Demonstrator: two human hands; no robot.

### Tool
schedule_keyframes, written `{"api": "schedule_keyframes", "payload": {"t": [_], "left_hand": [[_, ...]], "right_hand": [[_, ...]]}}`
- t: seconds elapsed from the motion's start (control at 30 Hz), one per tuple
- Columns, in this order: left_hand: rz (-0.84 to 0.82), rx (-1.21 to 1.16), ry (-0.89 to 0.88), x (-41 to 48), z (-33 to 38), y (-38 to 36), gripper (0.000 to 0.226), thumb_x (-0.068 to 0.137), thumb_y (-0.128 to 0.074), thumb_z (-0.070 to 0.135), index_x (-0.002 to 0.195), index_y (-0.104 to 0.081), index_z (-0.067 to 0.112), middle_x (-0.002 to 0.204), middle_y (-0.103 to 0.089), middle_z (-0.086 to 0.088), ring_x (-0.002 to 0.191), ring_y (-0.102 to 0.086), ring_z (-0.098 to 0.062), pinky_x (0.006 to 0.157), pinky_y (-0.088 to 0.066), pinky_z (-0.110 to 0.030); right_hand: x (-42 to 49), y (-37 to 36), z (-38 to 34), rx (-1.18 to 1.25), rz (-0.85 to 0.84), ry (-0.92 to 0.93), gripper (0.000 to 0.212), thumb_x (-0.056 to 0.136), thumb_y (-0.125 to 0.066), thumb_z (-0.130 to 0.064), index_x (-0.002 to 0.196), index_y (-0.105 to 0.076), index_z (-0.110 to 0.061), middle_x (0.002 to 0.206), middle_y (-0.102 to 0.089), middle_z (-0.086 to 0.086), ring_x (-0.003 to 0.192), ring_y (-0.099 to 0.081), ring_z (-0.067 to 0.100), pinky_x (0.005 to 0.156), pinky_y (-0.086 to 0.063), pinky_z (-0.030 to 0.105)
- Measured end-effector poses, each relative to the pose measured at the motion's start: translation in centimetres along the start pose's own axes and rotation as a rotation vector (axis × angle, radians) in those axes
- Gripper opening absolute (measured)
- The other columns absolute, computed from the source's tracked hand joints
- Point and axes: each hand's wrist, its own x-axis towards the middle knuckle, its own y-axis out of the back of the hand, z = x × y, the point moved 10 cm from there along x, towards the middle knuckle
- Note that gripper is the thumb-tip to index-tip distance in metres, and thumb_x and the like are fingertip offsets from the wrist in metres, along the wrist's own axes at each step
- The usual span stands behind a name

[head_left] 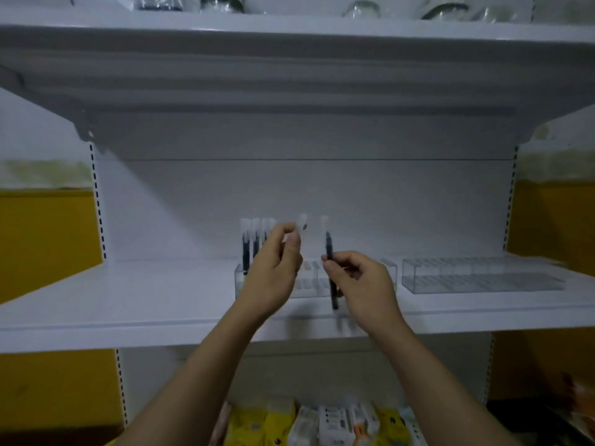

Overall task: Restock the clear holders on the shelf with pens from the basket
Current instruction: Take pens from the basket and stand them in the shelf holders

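Observation:
A clear holder (pixel 309 281) stands on the white shelf (pixel 128 300), partly behind my hands. Several pens (pixel 254 239) with white caps and dark barrels stand upright in its left end. My left hand (pixel 273 272) pinches the white cap of another pen (pixel 301 225) above the holder. My right hand (pixel 360 281) grips a dark pen (pixel 330 259) held upright in front of the holder, its tip below my fingers. A second clear holder (pixel 479 276) sits to the right with no pens visible in it. The basket is out of view.
An upper shelf (pixel 289 75) overhangs closely above, with glass jars (pixel 444 9) on top. Below the working shelf lie yellow and white packets (pixel 322 423). Slotted uprights (pixel 96 201) flank the bay, with yellow wall on both sides.

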Motion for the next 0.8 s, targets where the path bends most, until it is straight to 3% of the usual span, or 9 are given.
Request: {"api": "schedule_keyframes", "payload": {"t": [0.07,0.17,0.27,0.33,0.43,0.5,0.67,0.8], "left_hand": [[0.038,0.006,-0.028,1.8,0.5,0.9,0.029,0.103,-0.035,0.03,0.131,-0.044,0.027,0.062,-0.049,0.001,0.052,-0.044,-0.01,0.048,-0.039,-0.026],[0.049,0.015,-0.071,4.4,1.4,1.5,0.027,0.104,-0.036,0.02,0.13,-0.039,0.027,0.081,-0.06,-0.004,0.06,-0.056,-0.01,0.055,-0.049,-0.02],[0.086,-0.052,-0.024,6.9,1.2,1.9,0.019,0.103,-0.038,0.017,0.121,-0.042,0.02,0.097,-0.056,-0.001,0.078,-0.061,-0.013,0.069,-0.057,-0.027],[0.111,-0.075,-0.002,8.4,1.0,2.1,0.021,0.102,-0.04,0.016,0.122,-0.042,0.021,0.096,-0.055,-0.001,0.083,-0.061,-0.016,0.073,-0.058,-0.03],[0.107,-0.022,-0.084,10.0,1.6,2.2,0.037,0.102,-0.041,0.013,0.133,-0.037,0.032,0.095,-0.06,-0.003,0.088,-0.064,-0.011,0.079,-0.058,-0.027],[0.107,0.052,-0.135,10.6,1.6,2.3,0.035,0.1,-0.044,0.012,0.13,-0.045,0.03,0.093,-0.064,0.001,0.09,-0.065,-0.006,0.083,-0.056,-0.026],[0.097,0.211,-0.144,11.3,0.0,2.8,0.03,0.094,-0.057,0.016,0.117,-0.05,0.035,0.096,-0.069,0.007,0.091,-0.065,-0.002,0.079,-0.054,-0.02],[0.088,0.297,-0.151,11.1,-0.9,3.1,0.028,0.093,-0.06,0.018,0.113,-0.052,0.037,0.105,-0.064,0.01,0.088,-0.065,-0.003,0.073,-0.056,-0.018]], "right_hand": [[1.8,-0.6,-0.2,0.009,-0.005,0.009,0.012,0.09,-0.066,-0.019,0.091,-0.066,-0.031,0.083,-0.07,-0.01,0.077,-0.065,0.005,0.067,-0.053,0.023],[4.7,-1.1,-0.5,0.009,-0.002,0.035,0.031,0.087,-0.069,-0.016,0.109,-0.056,-0.034,0.087,-0.066,-0.006,0.078,-0.066,0.012,0.072,-0.057,0.033],[7.2,-1.5,-1.3,-0.02,-0.009,0.102,0.071,0.086,-0.07,-0.012,0.14,-0.035,-0.041,0.084,-0.064,-0.002,0.071,-0.066,0.012,0.066,-0.059,0.027],[8.7,-1.8,-1.8,-0.073,-0.026,0.149,0.08,0.086,-0.07,-0.01,0.143,-0.028,-0.047,0.084,-0.062,-0.002,0.07,-0.066,0.013,0.063,-0.059,0.027],[10.6,-2.3,-1.5,-0.139,-0.043,0.163,0.075,0.083,-0.073,-0.012,0.135,-0.035,-0.05,0.092,-0.06,-0.009,0.068,-0.068,0.014,0.063,-0.06,0.037],[11.5,-2.6,-1.2,-0.157,-0.043,0.175,0.066,0.084,-0.073,-0.015,0.13,-0.038,-0.047,0.092,-0.06,-0.01,0.066,-0.068,0.015,0.063,-0.06,0.04],[12.7,-3.2,0.2,-0.154,-0.02,0.198,0.045,0.09,-0.066,-0.022,0.124,-0.044,-0.041,0.087,-0.06,-0.013,0.064,-0.067,0.011,0.06,-0.06,0.035],[13.0,-3.6,1.5,-0.094,0.019,0.19,0.045,0.091,-0.065,-0.019,0.127,-0.046,-0.037,0.088,-0.059,-0.01,0.063,-0.066,0.013,0.055,-0.057,0.026]]}}
